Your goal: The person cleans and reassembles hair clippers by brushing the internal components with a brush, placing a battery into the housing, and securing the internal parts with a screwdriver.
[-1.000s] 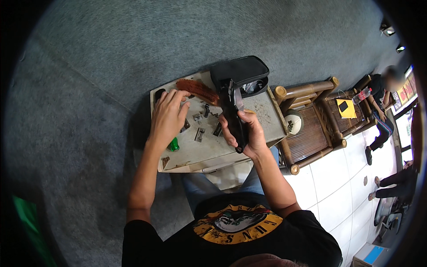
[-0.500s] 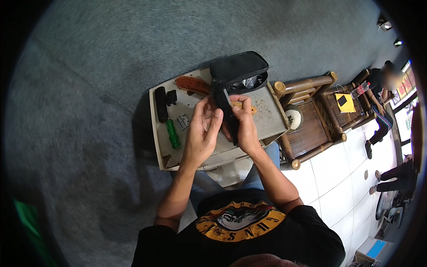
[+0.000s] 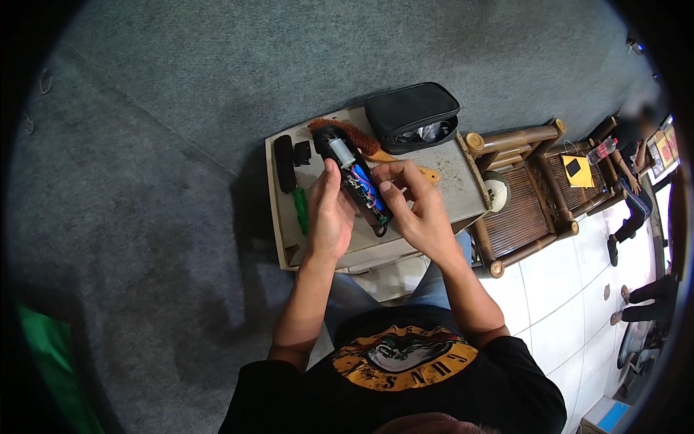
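Note:
Above a small table my left hand cradles an opened black hair clipper. Its exposed inside shows a pale cylindrical motor, blue parts and thin wires, and a loop sits at its lower end. My right hand has bent fingers gripping the clipper's right edge. Left of it lie a long black casing piece, a small black part and a green tool handle. Behind the clipper rests a brush with reddish-brown bristles and a wooden handle, partly hidden.
A black zip pouch stands open at the table's far edge, with clear items inside. To the right are bamboo chairs, a round white-and-dark object, a bottle and a phone on a yellow folder. People are farther right.
The clipper has been turned from edge-on so its open inside faces up. My left palm now supports its side. The whole view has shifted, moving the table rightward in the picture.

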Available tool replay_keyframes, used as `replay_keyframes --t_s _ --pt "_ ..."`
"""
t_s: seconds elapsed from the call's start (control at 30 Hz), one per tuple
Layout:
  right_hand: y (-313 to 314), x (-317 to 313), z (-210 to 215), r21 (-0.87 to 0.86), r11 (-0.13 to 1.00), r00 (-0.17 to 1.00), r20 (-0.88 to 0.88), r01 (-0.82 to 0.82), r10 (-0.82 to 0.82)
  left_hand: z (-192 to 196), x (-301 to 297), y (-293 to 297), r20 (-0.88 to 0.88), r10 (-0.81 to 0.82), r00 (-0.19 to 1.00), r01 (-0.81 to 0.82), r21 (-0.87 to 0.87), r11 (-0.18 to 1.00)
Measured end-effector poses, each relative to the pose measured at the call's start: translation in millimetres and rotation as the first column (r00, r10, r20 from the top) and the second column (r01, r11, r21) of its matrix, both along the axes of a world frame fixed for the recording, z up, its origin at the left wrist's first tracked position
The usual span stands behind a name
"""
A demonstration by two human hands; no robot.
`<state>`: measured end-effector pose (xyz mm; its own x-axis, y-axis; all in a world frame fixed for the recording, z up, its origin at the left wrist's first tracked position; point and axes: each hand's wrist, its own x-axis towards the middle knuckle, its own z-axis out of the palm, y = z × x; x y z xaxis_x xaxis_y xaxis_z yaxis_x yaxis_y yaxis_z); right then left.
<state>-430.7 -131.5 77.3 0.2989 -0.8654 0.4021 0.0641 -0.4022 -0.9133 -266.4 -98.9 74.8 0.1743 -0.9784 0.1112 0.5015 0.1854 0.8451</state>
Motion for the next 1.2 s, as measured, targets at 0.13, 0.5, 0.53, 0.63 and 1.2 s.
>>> replay_keyframes --t_s 0.13,0.5,0.53,0.63,1.2 --pt "0 -3 -2 -0.084 0.996 0.995 -0.089 0.031 -0.039 3 -3 0 0.002 0.072 0.997 -0.072 -0.008 0.997" --pt "-8 -3 31 -0.411 0.911 0.988 -0.115 0.045 -0.1 -7 5 6 0.043 -0.068 0.997 0.072 -0.085 0.994" --pt "-11 -3 32 -0.452 0.891 0.982 -0.142 0.047 -0.124 -8 6 7 0.03 -0.082 0.996 0.083 -0.073 0.994" --pt "-21 -8 35 -0.567 0.823 0.961 -0.211 0.028 -0.177 -10 11 8 0.075 -0.144 0.987 0.15 -0.078 0.986" --pt "-38 -24 55 -0.762 0.62 0.896 -0.39 -0.184 -0.214 1 9 11 0.154 -0.113 0.982 0.101 0.088 0.991"
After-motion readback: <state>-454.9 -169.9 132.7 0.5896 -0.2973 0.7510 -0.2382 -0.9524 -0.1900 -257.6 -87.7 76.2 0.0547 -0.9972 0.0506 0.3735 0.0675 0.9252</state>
